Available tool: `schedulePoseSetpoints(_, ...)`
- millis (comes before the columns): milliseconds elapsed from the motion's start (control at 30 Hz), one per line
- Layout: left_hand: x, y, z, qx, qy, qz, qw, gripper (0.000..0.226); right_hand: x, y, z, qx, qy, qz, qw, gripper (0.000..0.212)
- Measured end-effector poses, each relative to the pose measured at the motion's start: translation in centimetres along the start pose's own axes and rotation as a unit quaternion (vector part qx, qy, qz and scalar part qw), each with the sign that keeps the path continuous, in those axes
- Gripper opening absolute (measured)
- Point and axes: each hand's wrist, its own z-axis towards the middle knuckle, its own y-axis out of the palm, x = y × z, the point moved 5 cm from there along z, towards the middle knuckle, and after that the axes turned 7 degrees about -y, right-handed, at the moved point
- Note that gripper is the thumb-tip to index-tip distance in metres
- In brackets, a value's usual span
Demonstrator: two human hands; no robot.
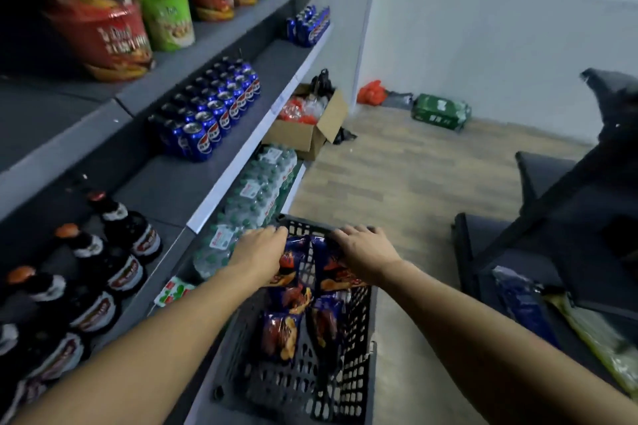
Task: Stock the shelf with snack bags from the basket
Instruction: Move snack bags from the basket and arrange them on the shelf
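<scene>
Snack bags [288, 304] lie loose in a dark, slotted basket [300, 386] on the floor, just beside the foot of the shelf [221, 183]. Both hands reach down to the far end of the basket. Left hand [260, 248] rests over the top of one bag, fingers curled down onto it; right hand [359, 248] sits over the neighbouring bag near the basket's far rim, fingers bent and a little spread. Whether either hand has closed into a firm hold cannot be told; the fingertips are hidden behind the bags.

Handling, as a judgement: bags look light, air-filled and soft, with a glossy film likely to slip. Contents probably brittle, so squeezing the middle risks crushing. Best hold is a pinch at the crimped top seam, or a flat hand under the belly.

Shelf carries blue cans [210, 117] on the middle tier with bare board on both sides of them, dark bottles [103, 266] nearer, bottled water [255, 190] below, and cup noodles [114, 34] above. An open cardboard box [310, 134] stands on the floor farther along.
</scene>
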Motion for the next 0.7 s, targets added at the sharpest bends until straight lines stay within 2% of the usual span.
schedulePoseSetpoints(267, -3.2, -12.0, -3.1, 0.094, 0.0, 0.006, 0.996, 0.019, -2.6, -13.6, -1.2, 0.081, -0.024, -0.049, 0.995, 0.043)
schedulePoseSetpoints(367, -5.0, -15.7, -4.8, 0.117, -0.036, -0.002, 0.992, 0.022, -4.2, -17.6, -1.3, 0.105, -0.059, -0.065, 0.991, 0.037)
schedulePoseSetpoints(500, -6.2, -19.3, -8.0, 0.121, -0.102, -0.013, 0.987, 0.014, -6.3, -21.1, -1.9, 0.126, -0.104, -0.075, 0.984, 0.031)
schedulePoseSetpoints(600, -6.8, -21.5, -10.4, 0.13, -0.152, -0.013, 0.98, 0.024, -8.0, -22.9, -2.6, 0.12, -0.12, -0.075, 0.983, 0.025)
schedulePoseSetpoints(700, -7.1, -24.0, -13.1, 0.153, -0.184, -0.018, 0.971, 0.029, -10.0, -24.6, -2.9, 0.131, -0.138, -0.064, 0.98, 0.033)
